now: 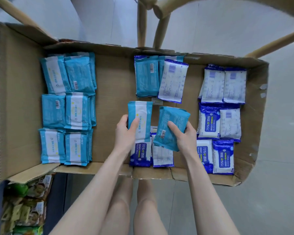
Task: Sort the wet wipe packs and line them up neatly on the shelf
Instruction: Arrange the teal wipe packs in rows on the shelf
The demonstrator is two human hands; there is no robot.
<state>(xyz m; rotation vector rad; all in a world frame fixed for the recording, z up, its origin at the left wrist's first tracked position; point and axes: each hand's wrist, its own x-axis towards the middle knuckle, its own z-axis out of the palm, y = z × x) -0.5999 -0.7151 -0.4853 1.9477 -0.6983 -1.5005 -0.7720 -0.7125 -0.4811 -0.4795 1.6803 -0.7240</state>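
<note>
One brown corrugated cardboard carton (pixel 112 85): laid open on a grey floor, and every wipe pack in view is contained in it. No shelf can be made out.
Left block of teal-and-white soft plastic wipe packs (pixel 67 107): ranged in two columns against the left wall, stacked several deep. Label sides and barcode sides are mixed.
Right block of dark-blue-and-white alcohol wipe packs (pixel 222 116): ranged in two columns near the right wall. Printed fronts and pale backs are mixed.
Centre remainder: a teal pack (pixel 147 76) and a pale-backed pack (pixel 173 80) lie touching at the rear. A dark-blue pack (pixel 140 155) and a second pale-backed pack (pixel 162 156) lie at the front, partly covered by the held packs.
Label-up teal pack (pixel 140 119): held above the carton centre, upright to the view, with its white panel showing.
Barcode-up teal pack (pixel 171 126): held just beside it, tilted, with a glossy and slightly puffed film.
Left hand (pixel 124 133): closed round the lower end of the label-up teal pack, thumb on top.
Right hand (pixel 185 136): closed round the lower edge of the barcode-up teal pack.
Hazard, mis-sorting: pale backs carry little colour, so a pack could be placed in the wrong block.
Hazard, slippage: the film is judged slick, so a leaning left stack could slide if packs are dropped on it.
Hazard, untidy facing: rows will read unevenly unless barcode sides are turned down.
</note>
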